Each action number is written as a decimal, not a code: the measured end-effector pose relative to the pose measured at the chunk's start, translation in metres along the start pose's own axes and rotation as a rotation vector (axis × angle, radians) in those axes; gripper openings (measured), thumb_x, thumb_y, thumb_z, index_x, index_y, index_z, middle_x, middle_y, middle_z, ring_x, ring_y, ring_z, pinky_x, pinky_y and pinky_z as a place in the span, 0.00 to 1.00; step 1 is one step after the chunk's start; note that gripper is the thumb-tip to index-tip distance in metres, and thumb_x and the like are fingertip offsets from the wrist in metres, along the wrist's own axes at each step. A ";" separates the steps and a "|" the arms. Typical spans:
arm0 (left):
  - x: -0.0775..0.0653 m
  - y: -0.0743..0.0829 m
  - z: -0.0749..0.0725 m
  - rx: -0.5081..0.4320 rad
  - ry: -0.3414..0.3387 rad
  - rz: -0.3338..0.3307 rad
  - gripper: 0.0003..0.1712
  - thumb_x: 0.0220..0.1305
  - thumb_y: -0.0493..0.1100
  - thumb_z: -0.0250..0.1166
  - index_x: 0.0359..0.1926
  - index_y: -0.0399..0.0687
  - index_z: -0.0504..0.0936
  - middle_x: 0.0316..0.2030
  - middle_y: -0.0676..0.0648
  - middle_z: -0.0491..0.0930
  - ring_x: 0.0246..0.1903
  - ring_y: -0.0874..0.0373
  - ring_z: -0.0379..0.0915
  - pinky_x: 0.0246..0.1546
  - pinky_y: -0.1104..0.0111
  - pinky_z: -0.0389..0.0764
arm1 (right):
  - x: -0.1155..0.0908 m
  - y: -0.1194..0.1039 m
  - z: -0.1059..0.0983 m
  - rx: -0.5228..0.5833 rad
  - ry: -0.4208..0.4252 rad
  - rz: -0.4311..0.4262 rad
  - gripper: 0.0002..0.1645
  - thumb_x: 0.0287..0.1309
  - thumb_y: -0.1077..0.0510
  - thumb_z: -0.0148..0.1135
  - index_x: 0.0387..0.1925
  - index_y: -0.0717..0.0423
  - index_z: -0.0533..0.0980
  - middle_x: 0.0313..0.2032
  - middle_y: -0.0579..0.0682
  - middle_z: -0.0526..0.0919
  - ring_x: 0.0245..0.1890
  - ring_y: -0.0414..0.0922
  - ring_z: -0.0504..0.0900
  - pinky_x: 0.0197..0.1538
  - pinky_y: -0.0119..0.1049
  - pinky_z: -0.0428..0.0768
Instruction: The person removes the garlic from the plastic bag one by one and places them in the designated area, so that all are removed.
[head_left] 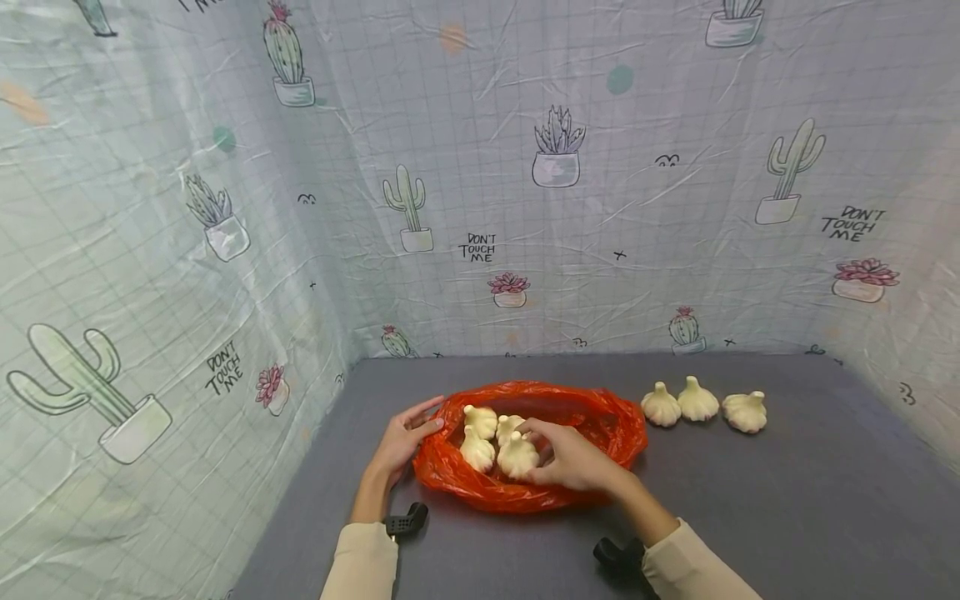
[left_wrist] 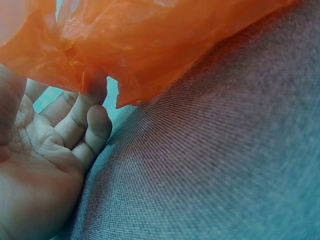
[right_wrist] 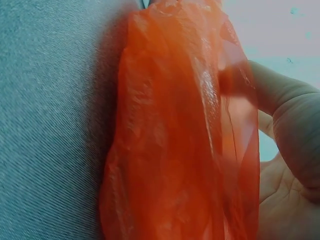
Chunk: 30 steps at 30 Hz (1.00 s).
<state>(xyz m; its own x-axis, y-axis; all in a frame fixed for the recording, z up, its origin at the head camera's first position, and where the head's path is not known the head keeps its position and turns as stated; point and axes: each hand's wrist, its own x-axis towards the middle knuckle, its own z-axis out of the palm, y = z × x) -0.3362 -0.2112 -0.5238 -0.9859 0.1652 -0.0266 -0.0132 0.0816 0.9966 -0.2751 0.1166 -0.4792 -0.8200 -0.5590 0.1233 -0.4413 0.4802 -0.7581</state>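
Observation:
A red plastic bag (head_left: 517, 500) lies wide-mouthed on the grey table, with several garlic bulbs grouped in its left part. My left hand (head_left: 397, 446) holds the bag's left rim, thumb at the edge and fingers along the outside; in the left wrist view the plastic partly covers its fingertips. Reaching in over the near right rim, my right hand (head_left: 573, 458) has thumb and fingers around the front garlic bulb (head_left: 517, 458). Beside that one sit a garlic bulb (head_left: 477, 450) and a farther garlic bulb (head_left: 481, 422). The right wrist view shows the right fingertips hidden behind the bag.
Right of the bag, on the table (head_left: 750, 508), stand two garlic bulbs close together, one left (head_left: 661, 405) and one right (head_left: 697, 399). Another garlic bulb (head_left: 745, 412) leans a little apart. A cactus-print curtain (head_left: 600, 233) borders the table's back and sides.

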 end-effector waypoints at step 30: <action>0.003 -0.003 0.001 -0.005 0.008 -0.002 0.29 0.67 0.44 0.70 0.68 0.52 0.78 0.58 0.38 0.82 0.48 0.57 0.84 0.45 0.65 0.86 | -0.007 0.002 -0.031 0.010 0.093 -0.004 0.32 0.56 0.56 0.76 0.60 0.51 0.73 0.54 0.60 0.82 0.40 0.41 0.85 0.44 0.33 0.85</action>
<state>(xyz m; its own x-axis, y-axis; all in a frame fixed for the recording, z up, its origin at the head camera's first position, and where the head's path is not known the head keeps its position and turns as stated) -0.3387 -0.2105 -0.5265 -0.9872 0.1572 -0.0280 -0.0161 0.0765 0.9969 -0.2816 0.1420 -0.4617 -0.8486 -0.4955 0.1850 -0.4415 0.4710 -0.7637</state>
